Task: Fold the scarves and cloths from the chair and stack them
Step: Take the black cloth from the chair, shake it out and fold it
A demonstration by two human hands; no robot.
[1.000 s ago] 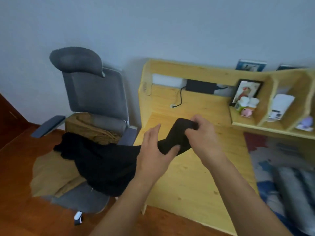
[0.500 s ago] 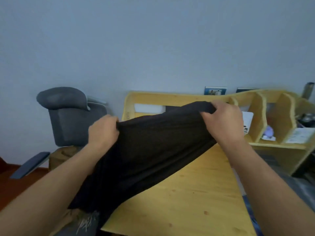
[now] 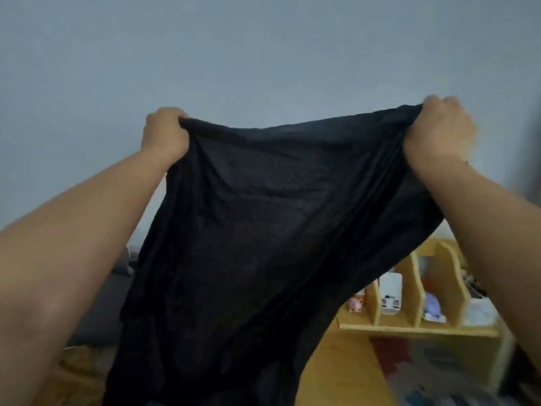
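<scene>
While the black scarf point(image 3: 251, 230) hangs spread across the middle of the frame, we clench its top edge in the left hand point(image 3: 165, 136) at centre left and the right hand point(image 3: 437, 127) at upper right, the fabric draping below both fists toward the lower edge, over the wooden desk point(image 3: 336, 373).

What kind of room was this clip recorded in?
Most likely a home bedroom or study. A pale wooden desk carries a shelf unit of cubbies holding small toys and a white box, beside a plain wall; both hands hold up a black cloth.
</scene>
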